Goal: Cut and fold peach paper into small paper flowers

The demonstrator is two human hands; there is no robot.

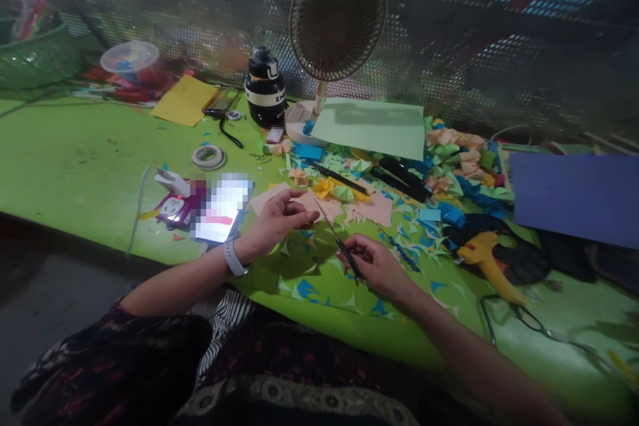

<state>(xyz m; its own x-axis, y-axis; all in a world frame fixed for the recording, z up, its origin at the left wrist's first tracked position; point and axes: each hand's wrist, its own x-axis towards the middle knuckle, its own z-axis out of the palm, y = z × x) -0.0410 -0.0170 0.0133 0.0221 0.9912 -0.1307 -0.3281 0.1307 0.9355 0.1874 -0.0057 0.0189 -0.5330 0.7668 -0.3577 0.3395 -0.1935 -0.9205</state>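
Observation:
My left hand [279,221], with a pale watch band at the wrist, has thumb and fingers pinched together. Peach paper [309,202] shows at its fingertips, though its edges blend with peach pieces on the table behind. In my right hand [377,266] is a slim pair of dark-handled scissors [345,251], fingers wrapped around the handles. The thin blades point up and left, close to the left fingertips. Beneath both hands, green and blue paper scraps [307,289] lie scattered. A yellow folded paper flower [327,188] sits just beyond.
Behind the hands lie a black pen [337,176], a stapler [402,178] and a heap of folded paper flowers [464,156]. A lit phone [222,210] leans by a purple power adapter [174,210]. A fan [339,13], bottle [265,90] and yellow glue gun [492,266] stand around.

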